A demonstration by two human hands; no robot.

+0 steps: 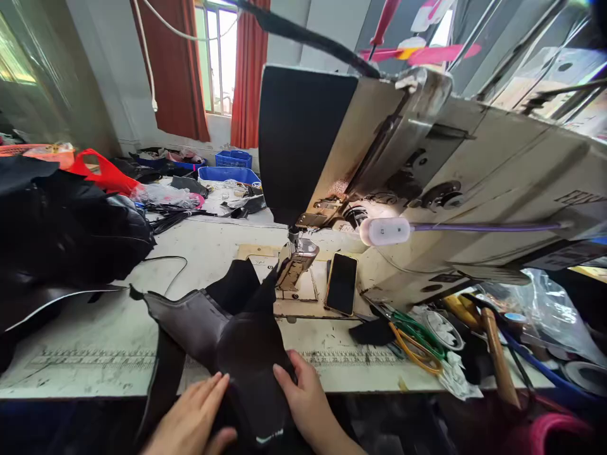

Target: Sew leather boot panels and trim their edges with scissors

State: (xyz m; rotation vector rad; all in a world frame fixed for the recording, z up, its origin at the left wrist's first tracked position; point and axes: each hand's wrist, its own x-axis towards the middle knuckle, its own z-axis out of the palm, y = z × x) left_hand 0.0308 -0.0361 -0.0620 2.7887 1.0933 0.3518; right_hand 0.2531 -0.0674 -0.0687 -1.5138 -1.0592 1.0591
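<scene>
A dark leather piece (251,354) made of joined panels lies across the front edge of the table, its far end reaching the sewing machine's post (296,262). My left hand (192,411) rests against its left side, fingers stretched out and thumb apart. On the right side, my right hand (306,395) holds the leather's edge between thumb and fingers; part of the grip is hidden. The sewing machine (455,177) leans large over the right half of the view, with a small lit lamp (385,231) near its needle area.
A phone (341,284) lies beside the post. To the right are green-handled scissors (420,335), orange-handled scissors (415,351), a wooden-handled tool (497,357) and a roll of white tape (443,330). A black leather pile (71,227) fills the left; blue baskets (230,174) stand behind.
</scene>
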